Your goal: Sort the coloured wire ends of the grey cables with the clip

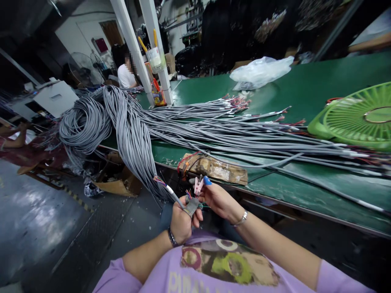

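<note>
My left hand is closed around a grey cable, whose stripped end fans out into thin coloured wires at the upper left. A flat grey piece also sits in that hand, with more coloured wire ends sticking up beside it. Close by, my right hand pinches a small pink clip just above the grey piece. A blue cover wraps one fingertip of the right hand. Some fingers of both hands are hidden where they meet.
A wooden board with red wires lies at the edge of the green table. Grey cable bundles spread over the table and hang off its side. A green fan, a plastic bag and white posts stand beyond.
</note>
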`<state>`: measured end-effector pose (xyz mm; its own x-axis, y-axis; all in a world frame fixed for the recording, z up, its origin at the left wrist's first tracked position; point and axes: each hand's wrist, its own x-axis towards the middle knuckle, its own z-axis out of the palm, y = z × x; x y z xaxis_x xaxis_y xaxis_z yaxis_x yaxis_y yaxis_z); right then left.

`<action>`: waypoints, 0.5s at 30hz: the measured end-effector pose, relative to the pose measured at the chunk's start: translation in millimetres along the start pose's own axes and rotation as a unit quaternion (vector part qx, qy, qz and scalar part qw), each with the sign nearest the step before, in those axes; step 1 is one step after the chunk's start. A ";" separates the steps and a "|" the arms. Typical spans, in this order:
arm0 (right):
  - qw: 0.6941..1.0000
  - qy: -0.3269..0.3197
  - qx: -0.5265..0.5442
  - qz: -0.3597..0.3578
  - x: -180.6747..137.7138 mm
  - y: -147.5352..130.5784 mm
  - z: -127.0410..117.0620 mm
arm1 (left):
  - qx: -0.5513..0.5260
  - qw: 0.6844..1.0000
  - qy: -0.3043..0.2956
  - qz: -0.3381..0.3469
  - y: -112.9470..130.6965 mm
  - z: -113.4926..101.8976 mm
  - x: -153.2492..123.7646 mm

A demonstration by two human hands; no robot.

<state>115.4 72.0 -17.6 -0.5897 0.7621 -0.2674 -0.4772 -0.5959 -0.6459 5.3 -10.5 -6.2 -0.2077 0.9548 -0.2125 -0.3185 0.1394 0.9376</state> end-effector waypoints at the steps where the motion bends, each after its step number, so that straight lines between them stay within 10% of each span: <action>1: 1.000 -0.001 0.005 0.000 0.3 0.0 2.4 | 0.003 1.000 0.003 0.000 -0.3 0.9 0.7; 15: 0.998 0.031 0.049 0.015 1.5 7.3 3.4 | 0.019 1.000 0.006 -0.003 -7.6 -4.8 -0.3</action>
<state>108.8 67.9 -20.3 -0.5640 0.7564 -0.3314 -0.5239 -0.6379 -0.5644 3.4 -13.2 -14.5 -0.2172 0.9506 -0.2219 -0.2848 0.1557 0.9459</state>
